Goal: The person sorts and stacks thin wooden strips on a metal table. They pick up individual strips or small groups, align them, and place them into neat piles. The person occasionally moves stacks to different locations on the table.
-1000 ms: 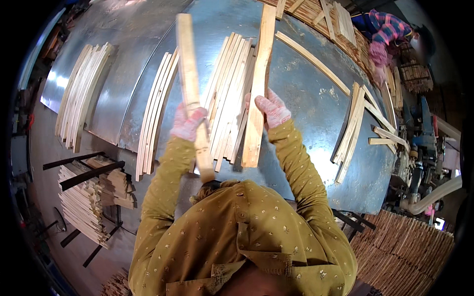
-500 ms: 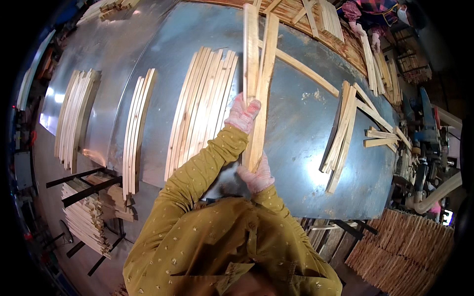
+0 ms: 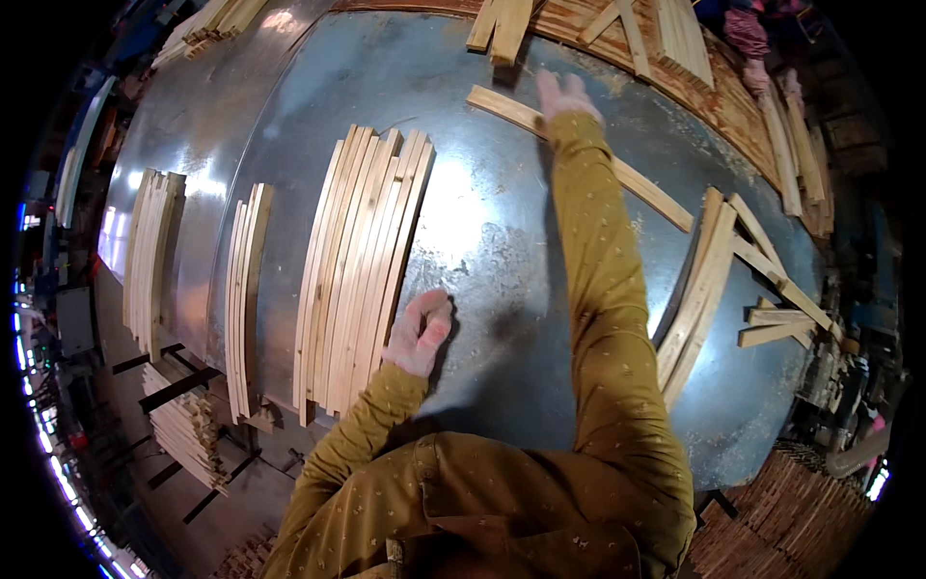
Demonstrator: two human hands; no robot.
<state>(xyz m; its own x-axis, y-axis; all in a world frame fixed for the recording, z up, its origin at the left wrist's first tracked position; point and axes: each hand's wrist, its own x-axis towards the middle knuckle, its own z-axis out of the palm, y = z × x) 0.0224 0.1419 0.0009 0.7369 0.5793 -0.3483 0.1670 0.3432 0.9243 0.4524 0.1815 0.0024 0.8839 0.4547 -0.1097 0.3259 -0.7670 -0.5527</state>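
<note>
Apparently reaching the right hand (image 3: 571, 100), seemingly spreading empty fingers (image 3: 548, 87), across the long stick (image 3: 656, 198) on the tabletop (image 3: 502, 328); curling the left hand (image 3: 422, 333), slack and empty, beside the stick row (image 3: 362, 270); probably needing careful pinching.

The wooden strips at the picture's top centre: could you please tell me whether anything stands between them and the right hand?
Nothing visible stands between the right hand and those wooden strips; the long diagonal strip passes behind the sleeve, outside that gap.
</note>
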